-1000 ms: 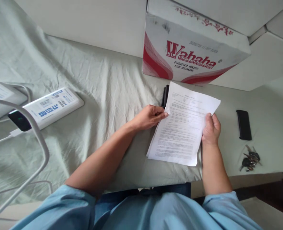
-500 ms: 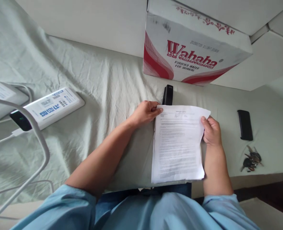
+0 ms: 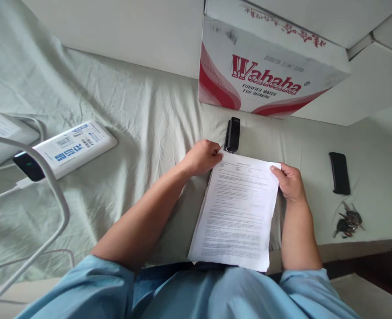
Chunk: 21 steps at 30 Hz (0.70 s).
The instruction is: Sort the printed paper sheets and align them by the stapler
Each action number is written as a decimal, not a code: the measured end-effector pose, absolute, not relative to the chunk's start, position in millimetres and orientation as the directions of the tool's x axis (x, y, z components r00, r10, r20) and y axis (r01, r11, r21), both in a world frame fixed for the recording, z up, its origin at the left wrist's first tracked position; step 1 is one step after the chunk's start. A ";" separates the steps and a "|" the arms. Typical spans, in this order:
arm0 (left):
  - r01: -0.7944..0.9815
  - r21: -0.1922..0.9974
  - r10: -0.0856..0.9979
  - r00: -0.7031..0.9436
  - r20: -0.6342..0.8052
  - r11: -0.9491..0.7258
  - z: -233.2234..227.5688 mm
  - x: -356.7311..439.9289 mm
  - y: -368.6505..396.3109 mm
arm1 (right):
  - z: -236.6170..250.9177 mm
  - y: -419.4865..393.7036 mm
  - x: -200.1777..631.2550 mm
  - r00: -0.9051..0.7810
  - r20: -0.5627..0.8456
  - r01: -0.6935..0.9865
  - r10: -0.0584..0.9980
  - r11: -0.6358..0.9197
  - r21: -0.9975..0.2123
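Observation:
Printed sheets of paper [image 3: 237, 212] lie between my hands, tilted a little, with the lower edge reaching my lap. My left hand [image 3: 204, 157] is closed on their top left corner. At the top right corner, my right hand [image 3: 290, 180] pinches the paper with the thumb on top. A black stapler [image 3: 233, 134] stands just beyond the top edge of the sheets, close to my left fingers. Whether the paper touches the stapler I cannot tell.
Behind the stapler stands a Wahaha water carton [image 3: 258, 71]. To the right lie a black phone-like object [image 3: 339, 173] and a bunch of keys [image 3: 348, 221]. White power banks [image 3: 78, 144] with cables [image 3: 58, 190] rest at left on the wrinkled cloth [image 3: 142, 115].
The paper has turned clockwise and come down toward my body, so more of the stapler shows. My right hand has shifted slightly left and down with its corner.

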State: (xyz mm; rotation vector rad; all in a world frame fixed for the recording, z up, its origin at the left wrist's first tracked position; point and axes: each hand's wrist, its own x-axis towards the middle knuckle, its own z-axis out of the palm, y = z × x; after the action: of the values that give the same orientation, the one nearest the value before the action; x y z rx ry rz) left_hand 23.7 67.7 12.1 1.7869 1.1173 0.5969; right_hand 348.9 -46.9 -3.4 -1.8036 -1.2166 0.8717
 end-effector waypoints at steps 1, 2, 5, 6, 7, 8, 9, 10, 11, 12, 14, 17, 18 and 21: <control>0.456 0.873 0.887 0.458 -0.065 -0.171 11.5 24.9 67.8 | -2.5 -46.8 348.7 0.315 -0.120 0.413 0.942 -0.250 -0.876; 0.468 0.869 0.900 0.431 -0.065 -0.162 10.7 26.3 67.6 | -2.1 -46.5 348.0 0.330 -0.121 0.408 0.936 -0.258 -0.876; 0.480 0.870 0.946 0.319 -0.053 -0.113 7.5 31.5 64.9 | -3.6 -45.4 343.5 0.390 -0.122 0.359 0.913 -0.272 -0.893; 0.484 0.869 0.957 0.287 -0.047 -0.102 6.5 33.4 63.6 | -4.4 -45.0 341.7 0.410 -0.118 0.340 0.905 -0.272 -0.900; 0.489 0.867 0.965 0.261 -0.043 -0.094 5.6 35.2 62.2 | -5.2 -44.5 340.1 0.429 -0.111 0.326 0.897 -0.268 -0.907; 0.496 0.864 0.970 0.240 -0.038 -0.088 5.0 36.8 60.8 | -5.8 -44.1 338.7 0.448 -0.097 0.317 0.889 -0.259 -0.912; 0.500 0.862 0.974 0.224 -0.035 -0.084 4.8 38.3 59.7 | -6.2 -43.7 337.6 0.465 -0.076 0.315 0.882 -0.245 -0.917; 0.502 0.861 0.976 0.214 -0.032 -0.082 4.9 39.5 58.7 | -6.4 -43.3 337.1 0.482 -0.050 0.316 0.875 -0.227 -0.921; 0.506 0.859 0.977 0.209 -0.033 -0.079 5.4 40.4 58.1 | -6.4 -42.9 336.9 0.494 -0.024 0.320 0.869 -0.208 -0.924; 0.511 0.856 0.977 0.208 -0.038 -0.076 6.2 41.0 57.7 | -6.4 -42.5 337.1 0.503 -0.001 0.325 0.865 -0.191 -0.926; 0.526 0.848 0.974 0.217 -0.058 -0.066 8.3 41.7 57.7 | -6.6 -42.0 338.6 0.512 0.024 0.333 0.859 -0.173 -0.927; 0.550 0.834 0.966 0.238 -0.099 -0.050 10.3 41.9 58.6 | -8.0 -41.9 341.4 0.504 0.005 0.340 0.864 -0.193 -0.921; 0.553 0.831 0.964 0.245 -0.104 -0.051 10.4 42.0 58.8 | -8.6 -41.9 342.1 0.501 -0.008 0.340 0.866 -0.205 -0.918; 0.544 0.835 0.966 0.249 -0.069 -0.081 8.7 42.5 58.5 | -9.7 -41.2 343.0 0.505 -0.026 0.345 0.863 -0.229 -0.910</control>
State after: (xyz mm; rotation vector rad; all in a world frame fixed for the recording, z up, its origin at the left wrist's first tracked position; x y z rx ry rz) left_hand 42.5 58.5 8.7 1.7367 1.3981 0.6780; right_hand 343.0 -41.2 -9.7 -1.8004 -1.0121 0.6847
